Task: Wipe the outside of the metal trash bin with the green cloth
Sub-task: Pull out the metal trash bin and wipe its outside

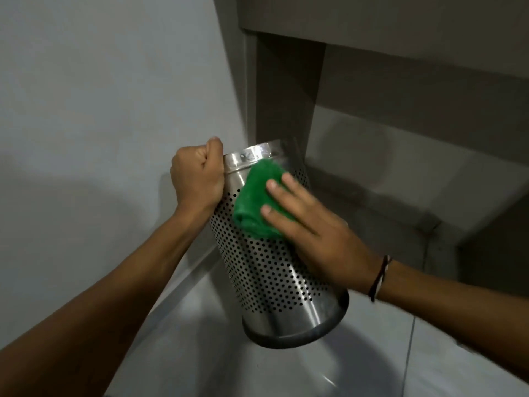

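Observation:
The metal trash bin (274, 279) is a shiny perforated cylinder, tilted with its top leaning away toward the wall corner and its dark base ring nearest me. My left hand (197, 176) is closed around the bin's top rim on the left side, holding it tilted. A folded green cloth (254, 202) lies pressed against the upper perforated wall, just below the smooth rim band. My right hand (312, 230) lies flat over the cloth with fingers spread, pinning it to the bin.
A pale grey wall (100, 96) rises on the left. Grey-brown cabinet panels and a recess (400, 124) stand behind and to the right of the bin. Glossy light floor tiles (286, 368) lie below.

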The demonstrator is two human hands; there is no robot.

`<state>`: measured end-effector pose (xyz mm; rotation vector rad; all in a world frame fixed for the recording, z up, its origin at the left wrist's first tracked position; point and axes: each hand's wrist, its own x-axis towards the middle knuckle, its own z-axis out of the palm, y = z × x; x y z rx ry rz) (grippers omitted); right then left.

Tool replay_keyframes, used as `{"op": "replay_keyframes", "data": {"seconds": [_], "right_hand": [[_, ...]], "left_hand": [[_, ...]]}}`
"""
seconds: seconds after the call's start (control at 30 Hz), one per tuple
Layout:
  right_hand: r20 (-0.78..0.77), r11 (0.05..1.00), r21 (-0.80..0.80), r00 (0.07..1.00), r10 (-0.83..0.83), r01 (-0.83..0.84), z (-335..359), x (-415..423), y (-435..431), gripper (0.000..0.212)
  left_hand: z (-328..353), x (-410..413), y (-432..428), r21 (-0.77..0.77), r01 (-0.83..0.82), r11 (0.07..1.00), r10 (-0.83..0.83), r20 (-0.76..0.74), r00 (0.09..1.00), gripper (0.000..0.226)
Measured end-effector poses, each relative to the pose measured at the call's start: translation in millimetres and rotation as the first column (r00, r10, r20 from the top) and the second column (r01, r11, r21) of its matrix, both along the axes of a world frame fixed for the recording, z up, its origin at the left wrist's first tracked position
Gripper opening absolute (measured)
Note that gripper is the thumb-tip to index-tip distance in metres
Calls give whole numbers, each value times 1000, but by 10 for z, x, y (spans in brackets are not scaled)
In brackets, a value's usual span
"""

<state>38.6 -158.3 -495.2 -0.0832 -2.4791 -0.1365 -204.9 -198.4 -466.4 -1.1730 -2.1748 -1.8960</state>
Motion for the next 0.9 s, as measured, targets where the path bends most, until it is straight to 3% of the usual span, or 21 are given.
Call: {"op": "replay_keyframes", "data": {"seconds": [0.1,0.2,0.3,0.43,0.57,0.77,0.9], "right_hand": [[118,980,115,982,148,-162,-300,103,-234,35],[227,949,118,939,260,-291,-457,200,-270,33],[199,953,92,943,267,-290,-398,218,-246,32],[85,982,-120,984,157,-146,-202,212,-116,35],[34,947,-318,999,-28,38,-182,321,43,37],[-11,777,-541,921,-390,322,-319,494,311,36],[12,622,-650,825,-566,436,-394,595,514,33]], "left_hand": [[-31,35,9,12,41,999,-40,-58,998,65],[-93,97,9,-17,57,998,-59,-136,989,65],[-146,164,16,-29,62,998,-67,-204,977,68],[-224,217,45,-46,57,997,-69,-314,947,76],[-414,207,95,-56,26,998,-42,-309,950,80],[-656,247,216,-82,4,997,-36,-398,917,77],[-835,285,332,-140,-30,990,-51,-542,839,70]]}}
